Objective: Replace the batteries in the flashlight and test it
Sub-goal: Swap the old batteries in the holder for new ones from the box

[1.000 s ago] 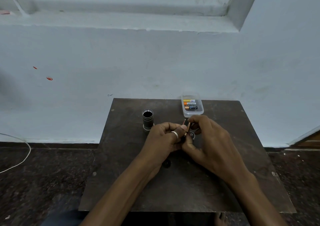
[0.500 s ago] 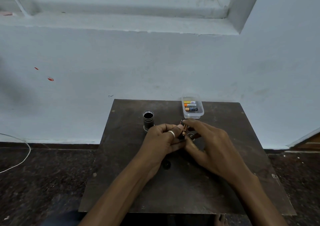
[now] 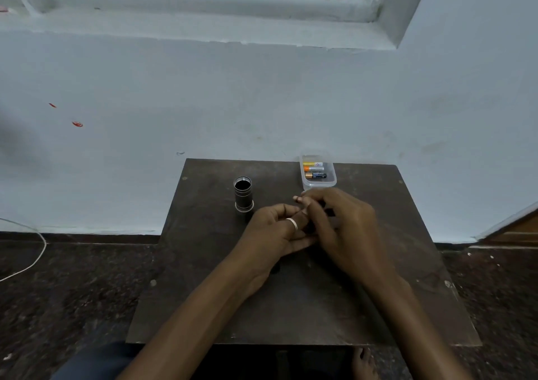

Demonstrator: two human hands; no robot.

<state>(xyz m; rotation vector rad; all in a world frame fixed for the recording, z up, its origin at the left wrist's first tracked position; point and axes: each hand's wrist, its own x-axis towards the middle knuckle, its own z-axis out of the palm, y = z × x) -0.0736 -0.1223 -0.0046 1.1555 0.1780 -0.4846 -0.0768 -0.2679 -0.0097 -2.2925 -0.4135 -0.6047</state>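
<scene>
Head view looks down on a small square table [image 3: 203, 307] of dark, scuffed wood with pale round fixings near its edges. Over its middle the two hands meet. The left hand [image 3: 270, 237], with a plain metal ring [image 3: 292, 223] on one finger, has its fingers curled to the right around a small dark object [image 3: 311, 229]. The right hand [image 3: 346, 228] bends its fingers down on the same object, and its fingertips touch the left fingers. The object is almost all hidden, so I cannot tell what it is.

To the left of the hands and a little farther, the flashlight body [image 3: 243, 195] stands upright. It is a black metal cylinder with ring grooves, its open round end up and a silver rim at the foot. At the far edge, to the right of it, a clear plastic box [image 3: 332, 180] with rounded corners holds three batteries [image 3: 315, 170] lying side by side: one yellow and orange, one silver and orange, one black and copper. Beside the left wrist a small black round piece [image 3: 276, 269] lies on the table, partly covered.

The wall [image 3: 262, 103] behind is pale blue matte plaster. The floor [image 3: 72, 292] is dark speckled stone, with a thin white cable [image 3: 45, 244] on it at the left.
</scene>
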